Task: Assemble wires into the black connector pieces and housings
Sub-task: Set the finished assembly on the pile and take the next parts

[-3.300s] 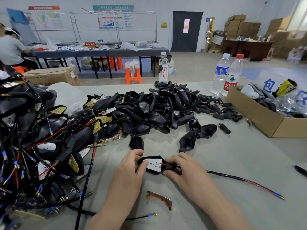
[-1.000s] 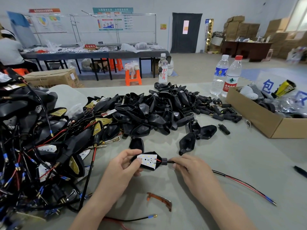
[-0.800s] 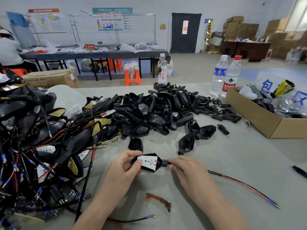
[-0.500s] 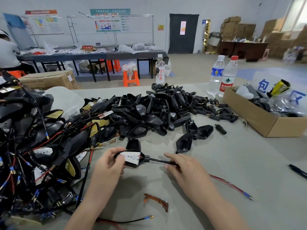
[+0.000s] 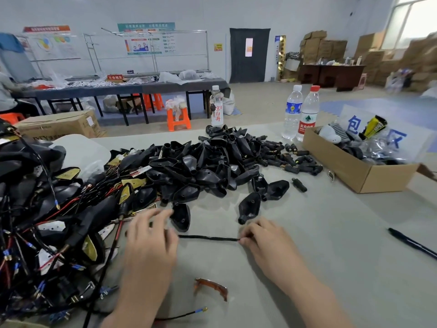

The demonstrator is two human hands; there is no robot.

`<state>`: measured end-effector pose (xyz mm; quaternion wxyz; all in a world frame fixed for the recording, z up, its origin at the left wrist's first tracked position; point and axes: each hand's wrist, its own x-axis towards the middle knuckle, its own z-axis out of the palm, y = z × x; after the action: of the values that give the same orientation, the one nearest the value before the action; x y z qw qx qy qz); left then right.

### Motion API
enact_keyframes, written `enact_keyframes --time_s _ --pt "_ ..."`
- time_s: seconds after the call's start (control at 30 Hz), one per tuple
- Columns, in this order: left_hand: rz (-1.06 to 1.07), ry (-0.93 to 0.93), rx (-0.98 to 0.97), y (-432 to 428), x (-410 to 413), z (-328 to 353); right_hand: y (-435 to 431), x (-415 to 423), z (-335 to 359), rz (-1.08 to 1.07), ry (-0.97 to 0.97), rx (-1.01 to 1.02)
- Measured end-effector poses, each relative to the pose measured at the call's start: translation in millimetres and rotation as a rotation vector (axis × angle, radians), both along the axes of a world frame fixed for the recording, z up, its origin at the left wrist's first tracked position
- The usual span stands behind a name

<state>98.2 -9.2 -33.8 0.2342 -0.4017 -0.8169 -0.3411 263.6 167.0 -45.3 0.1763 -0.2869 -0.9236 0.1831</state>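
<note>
My right hand (image 5: 267, 242) pinches a black sleeved wire (image 5: 208, 237) at its fingertips. The wire runs taut to the left and disappears under my left hand (image 5: 149, 240), which is blurred, with its fingers reaching toward the wired pile. The housing on that wire is hidden beneath my left hand. A loose black housing (image 5: 181, 217) lies just past my left fingertips and another (image 5: 248, 207) sits beyond my right hand. A big heap of empty black housings (image 5: 201, 166) fills the table's middle, with small black connector plugs (image 5: 295, 162) at its right end.
A tangle of wired assemblies (image 5: 59, 209) covers the left side. An amber lens (image 5: 211, 286) lies near the front edge, a black pen (image 5: 411, 242) at the right. A cardboard box (image 5: 354, 171) and water bottles (image 5: 307, 114) stand at the back right.
My left hand has carried the wired housing leftward toward the tangle, and the housing is now out of sight under it. More wire has slid through my right fingers; the red tail is gone from view.
</note>
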Motion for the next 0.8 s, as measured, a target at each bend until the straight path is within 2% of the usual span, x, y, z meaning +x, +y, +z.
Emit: enact_keyframes --time_s 0.1,0.17,0.27,0.3,0.4,0.5,0.63,0.7,0.8 --pt "-0.282 0.063 -0.083 21 21 2 -7 -8 4 0.043 0.077 0.030" --pt "-0.409 -0.011 -0.166 35 38 0 -9 -9 7 0.059 0.134 0.054" --pt "-0.451 -0.381 -0.139 50 42 -5 -8 -4 8 0.036 0.168 0.107" --pt "-0.445 -0.452 -0.108 54 40 -7 -5 -2 11 0.016 0.190 0.103" --pt "-0.402 -0.555 -0.029 56 35 -10 18 1 24 -0.111 0.316 0.118" --pt "-0.377 -0.641 0.061 57 34 -13 62 4 35 -0.340 0.399 0.096" --pt "-0.397 -0.669 0.124 58 34 -12 124 5 30 -0.570 0.172 -0.011" --pt "-0.409 -0.655 0.113 58 34 -13 144 3 25 -0.591 0.025 -0.062" --pt "-0.403 -0.659 0.118 58 33 -15 164 0 22 -0.577 -0.243 0.007"
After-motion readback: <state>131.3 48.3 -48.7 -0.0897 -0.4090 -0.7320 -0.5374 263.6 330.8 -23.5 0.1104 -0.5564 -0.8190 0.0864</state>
